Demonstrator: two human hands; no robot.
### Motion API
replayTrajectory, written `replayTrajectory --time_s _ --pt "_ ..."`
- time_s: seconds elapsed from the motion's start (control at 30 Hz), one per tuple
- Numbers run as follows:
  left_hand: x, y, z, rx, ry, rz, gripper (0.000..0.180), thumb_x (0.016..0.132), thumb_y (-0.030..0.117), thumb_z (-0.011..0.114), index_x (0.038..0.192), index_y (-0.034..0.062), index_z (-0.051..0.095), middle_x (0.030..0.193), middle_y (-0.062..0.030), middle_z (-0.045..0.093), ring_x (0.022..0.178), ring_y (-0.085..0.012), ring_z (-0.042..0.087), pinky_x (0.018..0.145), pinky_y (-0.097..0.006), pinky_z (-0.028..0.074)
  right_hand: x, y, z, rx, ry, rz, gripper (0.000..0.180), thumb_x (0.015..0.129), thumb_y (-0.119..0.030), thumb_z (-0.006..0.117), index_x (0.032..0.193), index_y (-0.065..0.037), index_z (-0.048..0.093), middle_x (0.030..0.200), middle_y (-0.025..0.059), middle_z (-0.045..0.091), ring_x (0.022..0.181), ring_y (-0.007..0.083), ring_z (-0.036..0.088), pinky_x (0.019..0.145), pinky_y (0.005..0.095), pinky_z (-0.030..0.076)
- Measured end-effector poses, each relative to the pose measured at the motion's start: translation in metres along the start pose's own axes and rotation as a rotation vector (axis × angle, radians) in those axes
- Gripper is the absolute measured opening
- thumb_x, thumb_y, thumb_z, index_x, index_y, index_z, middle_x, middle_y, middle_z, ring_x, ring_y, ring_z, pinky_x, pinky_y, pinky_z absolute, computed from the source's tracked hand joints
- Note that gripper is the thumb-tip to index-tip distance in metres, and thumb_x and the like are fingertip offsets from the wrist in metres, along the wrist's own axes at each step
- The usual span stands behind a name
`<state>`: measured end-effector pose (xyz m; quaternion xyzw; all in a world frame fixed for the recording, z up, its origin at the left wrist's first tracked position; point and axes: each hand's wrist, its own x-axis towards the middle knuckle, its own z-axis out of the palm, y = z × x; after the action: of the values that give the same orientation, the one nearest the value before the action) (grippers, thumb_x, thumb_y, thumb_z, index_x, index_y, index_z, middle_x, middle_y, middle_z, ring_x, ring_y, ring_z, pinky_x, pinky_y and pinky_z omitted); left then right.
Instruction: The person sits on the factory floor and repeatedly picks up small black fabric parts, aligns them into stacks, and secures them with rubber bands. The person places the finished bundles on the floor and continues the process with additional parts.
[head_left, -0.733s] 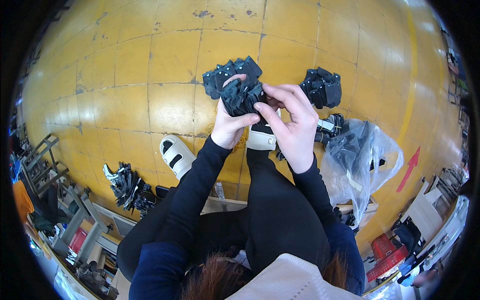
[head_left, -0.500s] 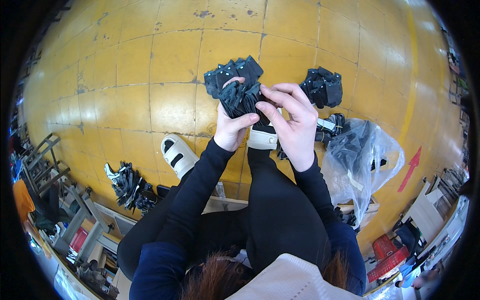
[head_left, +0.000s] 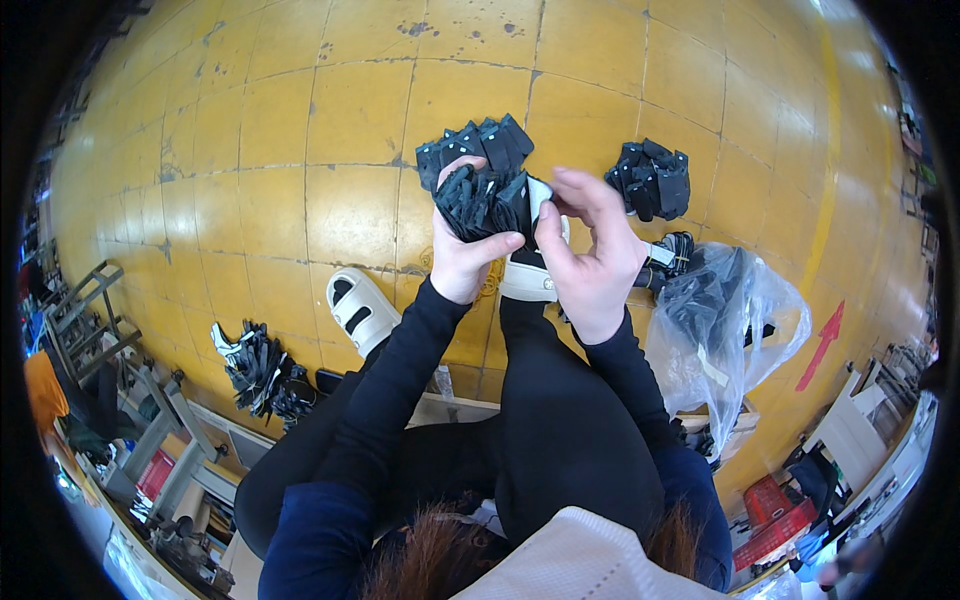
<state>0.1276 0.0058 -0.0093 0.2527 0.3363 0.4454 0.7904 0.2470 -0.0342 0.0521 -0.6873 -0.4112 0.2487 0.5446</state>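
Note:
My left hand (head_left: 467, 258) is wrapped round a thick bundle of dark fabric pieces (head_left: 473, 205), its thumb along the near side. My right hand (head_left: 598, 250) pinches a single piece (head_left: 540, 205) at the bundle's right edge, and a pale white side of that piece shows. Just beyond the bundle, a fanned pile of dark pieces (head_left: 500, 142) lies on the floor. Another dark pile (head_left: 650, 180) is farther right. How the held pieces are fastened, if at all, is hidden.
A clear plastic bag (head_left: 725, 320) with dark contents stands at my right, beside banded dark bundles (head_left: 672, 252). More dark pieces (head_left: 258, 370) lie at my left. Metal frames (head_left: 90, 310) stand far left, a red crate (head_left: 775, 525) lower right. The floor is yellow tile.
My right thumb and fingers have drawn one piece's edge away from the bundle to the right, exposing its white side. My left hand keeps its hold.

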Motion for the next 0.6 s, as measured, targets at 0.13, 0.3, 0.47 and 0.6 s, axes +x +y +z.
replayTrajectory --time_s 0.13,0.3,0.47,0.6 --pt "-0.001 -0.002 -0.001 -0.015 0.041 -0.013 0.083 0.06 -0.009 0.075 0.132 0.0077 0.038 0.119 -0.0081 0.053 0.109 -0.0188 0.055 0.097 -0.033 0.045 0.004 0.006 0.0 -0.046 -0.041 -0.112 0.026 0.078 0.006 0.067 0.104 0.001 0.067 0.091 0.0133 0.067 0.081 0.019 0.066 0.072 0.0275 0.051" --pt "-0.001 0.001 -0.005 -0.036 0.021 -0.049 0.082 0.062 -0.008 0.074 0.133 0.0086 0.038 0.119 -0.0079 0.052 0.109 -0.0195 0.055 0.097 -0.033 0.044 0.008 0.005 -0.003 -0.11 -0.116 -0.174 0.024 0.078 0.003 0.067 0.102 -0.001 0.068 0.089 0.0152 0.067 0.082 0.0263 0.067 0.071 0.0287 0.052" --pt "0.001 0.0 -0.007 -0.044 0.021 -0.011 0.081 0.064 -0.006 0.074 0.134 0.0091 0.038 0.119 -0.0078 0.053 0.109 -0.0192 0.055 0.095 -0.032 0.046 0.007 0.021 0.0 0.119 -0.08 0.079 0.024 0.083 0.0 0.066 0.107 0.0 0.067 0.092 0.0125 0.069 0.079 0.0174 0.067 0.073 0.0264 0.053" --pt "0.001 -0.005 -0.012 -0.096 0.004 -0.194 0.073 0.071 -0.003 0.07 0.136 0.0085 0.038 0.12 -0.0075 0.056 0.11 -0.0184 0.057 0.094 -0.032 0.047 0.016 0.05 -0.016 0.294 -0.111 0.318 0.032 0.087 0.001 0.061 0.119 0.002 0.06 0.09 0.011 0.069 0.076 0.011 0.065 0.068 0.0236 0.052"
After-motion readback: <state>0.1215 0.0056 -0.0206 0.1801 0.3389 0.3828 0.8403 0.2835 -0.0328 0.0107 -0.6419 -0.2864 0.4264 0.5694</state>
